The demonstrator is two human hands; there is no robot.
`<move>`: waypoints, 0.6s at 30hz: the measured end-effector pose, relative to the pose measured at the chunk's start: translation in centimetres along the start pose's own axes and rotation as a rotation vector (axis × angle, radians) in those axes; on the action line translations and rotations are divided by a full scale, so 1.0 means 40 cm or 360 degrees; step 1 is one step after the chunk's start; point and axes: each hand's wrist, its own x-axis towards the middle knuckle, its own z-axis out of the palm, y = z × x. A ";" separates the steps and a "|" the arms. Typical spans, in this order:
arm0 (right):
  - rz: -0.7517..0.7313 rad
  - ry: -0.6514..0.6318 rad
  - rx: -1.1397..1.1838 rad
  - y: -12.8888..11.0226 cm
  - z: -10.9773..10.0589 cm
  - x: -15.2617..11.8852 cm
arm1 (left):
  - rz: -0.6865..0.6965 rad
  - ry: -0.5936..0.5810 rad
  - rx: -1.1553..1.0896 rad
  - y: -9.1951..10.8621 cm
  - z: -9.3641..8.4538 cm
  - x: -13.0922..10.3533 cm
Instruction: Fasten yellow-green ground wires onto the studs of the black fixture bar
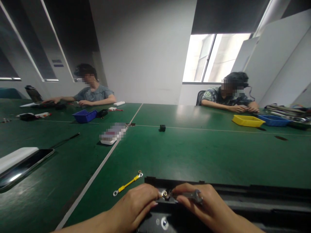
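Observation:
A long black housing [233,197] lies at the table's near edge, reaching off to the right. My left hand [139,202] is closed at its left part, fingertips pinched beside a small brass-coloured nut [165,193]; what they hold is too small to make out. My right hand [204,202] is closed round a metal wrench [191,195], its one end near the nut and its other end showing over the fingers. Left of the housing, a yellow cable with ring terminals [128,183] lies on the green table, a small nut by its upper ring.
On the green table [194,152] are a phone [26,166], a white device [113,134], a small black block [162,128], a blue tray [84,116], a yellow tray [247,121] and another blue tray [273,120]. Two people sit across the table.

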 end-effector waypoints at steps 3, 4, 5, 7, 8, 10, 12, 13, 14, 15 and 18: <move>-0.0024 0.0016 -0.0038 -0.002 0.002 -0.001 | 0.0007 -0.0006 0.0022 -0.004 0.002 0.000; -0.0040 0.0015 -0.0045 -0.003 0.002 -0.002 | 0.0018 -0.0004 0.0028 -0.006 0.003 0.000; -0.0054 0.0017 -0.0050 -0.003 0.002 -0.002 | 0.0031 0.0004 0.0031 -0.008 0.004 -0.001; -0.0103 0.0028 -0.0059 -0.005 0.000 -0.003 | 0.0052 0.0025 0.0032 -0.012 0.008 -0.002; -0.0129 0.0035 -0.0069 -0.005 -0.001 -0.003 | 0.0060 0.0034 0.0030 -0.014 0.009 -0.003; -0.0180 0.0043 -0.0094 -0.006 -0.003 -0.003 | 0.0073 0.0045 0.0018 -0.019 0.013 -0.004; -0.0222 0.0045 -0.0113 -0.007 -0.005 -0.003 | 0.0099 0.0065 0.0000 -0.023 0.017 -0.004; -0.0230 0.0051 -0.0117 -0.007 -0.006 -0.003 | 0.0114 0.0077 -0.0005 -0.024 0.018 -0.004; -0.0238 0.0056 -0.0118 -0.008 -0.006 -0.004 | 0.0128 0.0086 -0.0009 -0.026 0.020 -0.004; -0.0245 0.0058 -0.0119 -0.008 -0.006 -0.004 | 0.0136 0.0089 -0.0008 -0.027 0.021 -0.003; -0.0272 0.0065 -0.0145 -0.008 -0.003 -0.006 | 0.0154 0.0092 0.0001 -0.029 0.024 -0.003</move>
